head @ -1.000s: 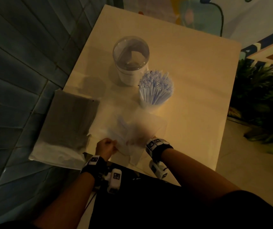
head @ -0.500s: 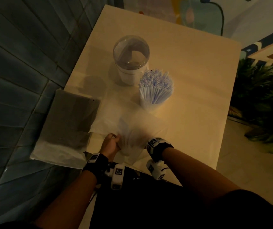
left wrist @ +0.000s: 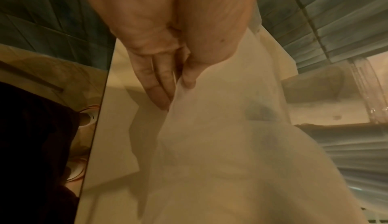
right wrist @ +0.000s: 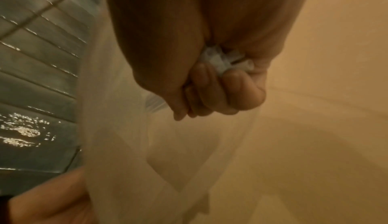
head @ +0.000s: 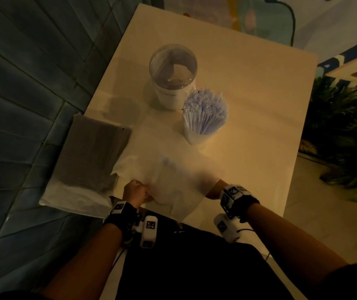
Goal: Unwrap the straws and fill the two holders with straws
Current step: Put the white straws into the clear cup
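Note:
A translucent plastic wrapper (head: 173,182) hangs blurred between both hands at the table's near edge, with a bluish smear of straws (head: 169,164) showing through it. My left hand (head: 137,191) pinches the wrapper's edge (left wrist: 210,111) between thumb and fingers (left wrist: 159,94). My right hand (head: 214,189) is mostly hidden behind the wrapper; its fist (right wrist: 210,101) grips a bunch of white-blue straws (right wrist: 223,60). One white holder (head: 197,137) is packed with straws (head: 204,107). Behind it stands a second holder (head: 172,96) under a clear domed lid (head: 173,66).
A grey pack (head: 93,156) lies on white wrapping (head: 71,200) at the table's left edge, overhanging it. A tiled wall (head: 21,105) runs along the left. Plants (head: 342,131) stand on the floor to the right. The beige table (head: 249,105) stretches beyond the holders.
My right hand has swung out to the right, and the wrapper is now stretched wider between the hands. The left hand stayed near the table's front edge.

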Tool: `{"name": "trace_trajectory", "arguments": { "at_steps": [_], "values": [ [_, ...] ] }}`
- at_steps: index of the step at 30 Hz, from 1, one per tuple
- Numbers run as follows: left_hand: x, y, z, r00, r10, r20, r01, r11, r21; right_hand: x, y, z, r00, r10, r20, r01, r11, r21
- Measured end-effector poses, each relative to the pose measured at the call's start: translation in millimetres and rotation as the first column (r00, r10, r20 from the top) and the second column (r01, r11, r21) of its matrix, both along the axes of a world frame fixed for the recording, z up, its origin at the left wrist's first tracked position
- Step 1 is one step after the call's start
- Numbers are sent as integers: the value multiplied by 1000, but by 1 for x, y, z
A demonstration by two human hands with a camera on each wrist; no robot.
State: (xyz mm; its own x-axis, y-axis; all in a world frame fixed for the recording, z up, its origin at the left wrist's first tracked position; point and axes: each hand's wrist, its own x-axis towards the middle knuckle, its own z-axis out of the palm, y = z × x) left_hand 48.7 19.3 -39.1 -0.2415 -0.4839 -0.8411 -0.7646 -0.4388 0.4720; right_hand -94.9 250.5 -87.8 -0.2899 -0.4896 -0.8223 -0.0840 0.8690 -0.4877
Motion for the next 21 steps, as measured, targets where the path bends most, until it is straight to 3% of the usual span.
{"name": "trace_trajectory", "arguments": {
  "at_steps": [3, 5, 9, 11, 13, 15, 17, 19, 21],
  "values": [
    [-1, -2, -6, 999, 32, -4, -32, 999, 0, -4, 11, 69, 998, 54, -21, -55, 997, -60],
    [-2, -3, -7, 1000, 17, -10, -17, 1000, -13, -5, 30, 93, 997, 81, 11, -81, 996, -35],
    [-2, -5, -10, 1000, -14, 16, 14, 1000, -9, -14, 101, 89, 998, 58, -24, -54, 987, 152],
    [1, -10, -18, 991, -118, 66, 122, 991, -58, -14, 137, 95, 998, 43, -38, -35, 983, 180],
    [3, -15, -22, 941, -299, 159, 321, 937, -137, -14, 173, 101, 1000, 0, -31, 8, 967, 254],
    [4, -13, -9, 817, -489, 305, 565, 786, -250, -14, 203, 105, 997, -66, -39, 74, 953, 293],
    [5, -9, 11, 733, -540, 414, 678, 636, -370, -16, 219, 115, 982, -165, -93, 184, 950, 253],
    [7, -6, 29, 764, -509, 395, 644, 576, -503, -15, 214, 129, 951, -276, -137, 298, 939, 172],
    [5, 0, 44, 840, -513, 178, 513, 644, -568, -13, 188, 145, 910, -387, -148, 397, 917, 45]
  ]
}}
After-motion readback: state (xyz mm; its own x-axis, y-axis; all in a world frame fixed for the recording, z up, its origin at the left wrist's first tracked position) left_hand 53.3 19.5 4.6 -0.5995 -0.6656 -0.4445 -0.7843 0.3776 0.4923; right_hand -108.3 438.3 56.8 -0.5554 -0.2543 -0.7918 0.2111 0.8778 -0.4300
